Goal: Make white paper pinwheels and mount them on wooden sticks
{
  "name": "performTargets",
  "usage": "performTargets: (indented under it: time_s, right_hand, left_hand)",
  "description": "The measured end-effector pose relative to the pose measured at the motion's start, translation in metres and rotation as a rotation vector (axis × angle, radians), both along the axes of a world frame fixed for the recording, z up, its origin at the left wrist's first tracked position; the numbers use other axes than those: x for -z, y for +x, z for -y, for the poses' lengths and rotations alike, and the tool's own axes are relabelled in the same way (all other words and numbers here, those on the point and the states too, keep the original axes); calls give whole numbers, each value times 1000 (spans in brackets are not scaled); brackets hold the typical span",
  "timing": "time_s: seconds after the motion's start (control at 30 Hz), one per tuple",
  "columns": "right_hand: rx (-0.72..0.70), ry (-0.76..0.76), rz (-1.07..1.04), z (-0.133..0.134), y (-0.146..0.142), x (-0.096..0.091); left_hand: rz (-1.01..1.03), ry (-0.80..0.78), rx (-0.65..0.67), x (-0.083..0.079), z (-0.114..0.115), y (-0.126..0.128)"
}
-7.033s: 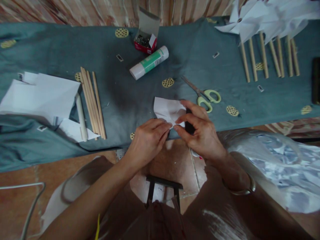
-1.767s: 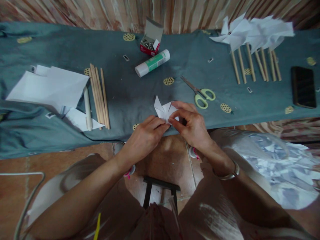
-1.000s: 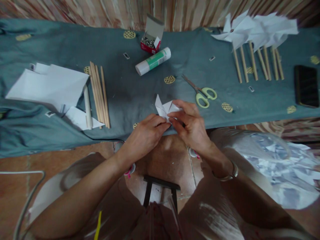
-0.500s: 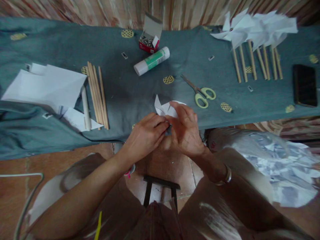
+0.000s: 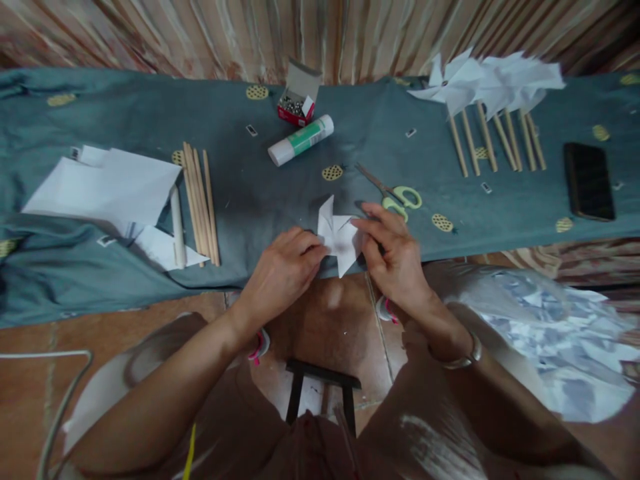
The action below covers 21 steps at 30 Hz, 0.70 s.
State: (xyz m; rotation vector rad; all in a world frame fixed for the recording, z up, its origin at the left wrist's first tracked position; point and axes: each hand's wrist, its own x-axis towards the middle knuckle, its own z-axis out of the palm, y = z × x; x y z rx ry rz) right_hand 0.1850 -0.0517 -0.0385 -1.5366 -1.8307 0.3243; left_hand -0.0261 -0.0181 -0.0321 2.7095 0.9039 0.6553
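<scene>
A white folded paper pinwheel head (image 5: 339, 235) lies at the near edge of the table, on the teal cloth (image 5: 250, 187). My left hand (image 5: 281, 273) pinches its left side with fingers closed. On its right side my right hand (image 5: 395, 252) holds the paper with fingers curled; a bangle circles that wrist. Both hands touch the paper, which shows pointed flaps at top and bottom.
Green-handled scissors (image 5: 395, 195), a glue stick (image 5: 300, 140) and an open red box of pins (image 5: 295, 107) lie behind. Wooden sticks (image 5: 199, 200) and white sheets (image 5: 107, 190) sit left. Finished pinwheels on sticks (image 5: 487, 100) and a black phone (image 5: 589, 180) lie right. A plastic bag of scraps (image 5: 555, 333) is at lower right.
The paper has been turned and spread between my hands, so more of its pointed flaps show. My right hand moved from over its centre to its right edge. The view shifted slightly.
</scene>
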Motion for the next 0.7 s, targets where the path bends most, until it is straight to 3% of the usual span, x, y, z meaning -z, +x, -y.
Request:
performTargets:
  time_s: [0.33, 0.7]
  right_hand:
    - [28, -61, 38, 2, 2, -5]
    - [3, -58, 65, 7, 4, -7]
  left_hand:
    - [-17, -2, -36, -3, -13, -7]
    - [-13, 54, 43, -2, 3, 8]
